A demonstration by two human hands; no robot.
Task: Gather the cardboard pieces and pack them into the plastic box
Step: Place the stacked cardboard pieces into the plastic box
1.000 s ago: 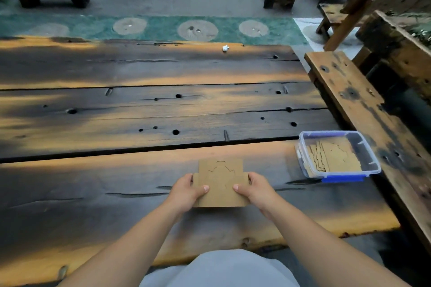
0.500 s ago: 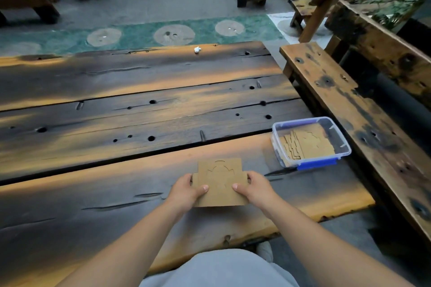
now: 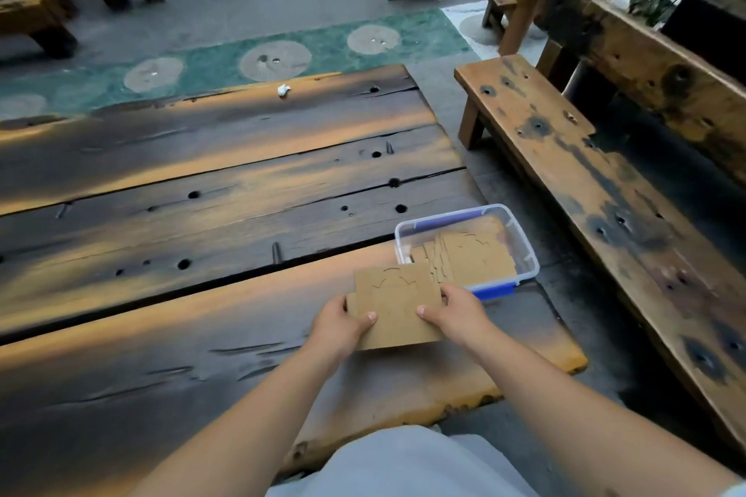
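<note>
A: Head view. Entry: cardboard stack (image 3: 397,307) is off the table (image 3: 202,335), carried flat between both hands, its far edge just short of the plastic box (image 3: 529,254), overlapping the near left rim in the picture. Top piece has a cut outline showing.

B: Grip?

A: Left hand (image 3: 341,329) is closed on the left edge, thumb on top and the other fingers hidden underneath. Right hand (image 3: 456,313) has the right edge the same way, thumb laid across the top face. Neither hand is open; both are clamped on the stack.

B: Why two hands for something that light?

A: My judgement: loose sheets slide apart if pinched at one edge. Squeezing from both sides keeps them squared, so they go in as one block.

B: Box state?

A: Lid off, none in view. It sits at the table's right end, by the edge. Cardboard pieces (image 3: 472,258) already lie inside, fanned and leaning toward the left wall. Blue latch (image 3: 494,291) faces the person.

B: Anything else around?

A: A small white scrap (image 3: 283,90) at the far edge of the table, well apart from the work. A wooden bench (image 3: 565,157) stands to the right. No other loose cardboard visible on the table.

B: Progress?

A: Looks like the last batch, judged only from the table. Risk: the stack catching the near rim.
</note>
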